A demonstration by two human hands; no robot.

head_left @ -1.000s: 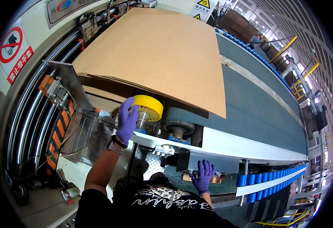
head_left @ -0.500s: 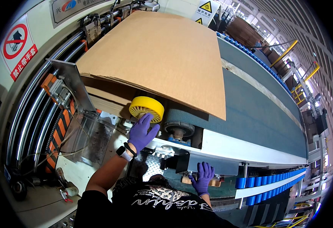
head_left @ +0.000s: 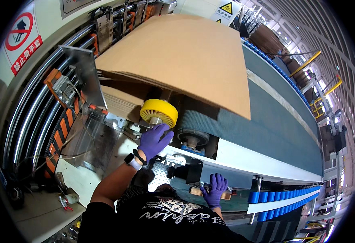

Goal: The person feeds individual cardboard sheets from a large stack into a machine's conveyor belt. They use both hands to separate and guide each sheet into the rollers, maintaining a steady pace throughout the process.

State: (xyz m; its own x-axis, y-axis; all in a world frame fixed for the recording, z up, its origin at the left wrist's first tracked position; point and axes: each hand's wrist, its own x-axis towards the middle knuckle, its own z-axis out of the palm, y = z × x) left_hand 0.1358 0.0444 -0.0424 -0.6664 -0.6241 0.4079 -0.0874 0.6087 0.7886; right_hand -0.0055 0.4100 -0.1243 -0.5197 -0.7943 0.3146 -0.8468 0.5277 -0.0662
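My left hand [head_left: 155,141], in a purple glove, hovers at the hub of a yellow wheel [head_left: 159,111] with its fingers apart. The fingertips overlap the wheel's lower edge; whether they touch it is unclear. Large brown cardboard sheets [head_left: 177,56] lie stacked above and behind the wheel, their near edges jutting over it. Lower right, my right hand [head_left: 215,190], gloved too, rests with fingers stretched against the front of a grey box [head_left: 230,177]. Small knobs on the box's underside show beside the fingers. Neither hand grips anything visible.
A wide dark green conveyor belt [head_left: 274,133] runs right of the sheets. Blue rollers [head_left: 283,197] line its near side. An upright metal plate [head_left: 86,73] and long steel bars [head_left: 31,109] stand at left. A roller end [head_left: 192,137] sits beside the wheel.
The view has shifted slightly. The top sheet's near corner has moved farther away. My left hand sits a little lower on the wheel, showing more of its hub. My right hand stays on the box.
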